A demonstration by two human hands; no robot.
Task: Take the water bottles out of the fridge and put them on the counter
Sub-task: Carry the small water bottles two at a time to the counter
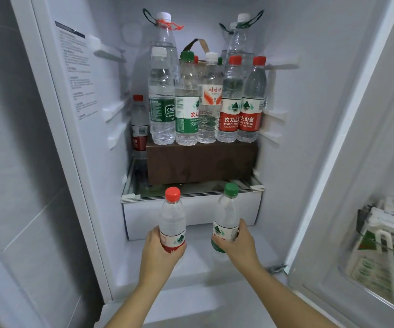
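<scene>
The fridge [91,162] stands open in front of me. My left hand [160,252] grips a red-capped water bottle [172,216] around its red label. My right hand [239,245] grips a green-capped water bottle [226,214] around its green label. Both bottles are upright, in front of the glass shelf's edge [191,195]. Several more water bottles [231,100] stand in a row on a brown box [200,162] on that shelf. Two tall bottles [164,36] rise behind the row. One red-capped bottle [139,119] stands to the left of the box.
The fridge door [357,162] hangs open on the right; its bin [380,287] holds a white and green carton pack [387,235]. A white drawer [196,214] sits under the glass shelf. A brown bag handle [197,43] shows behind the bottles.
</scene>
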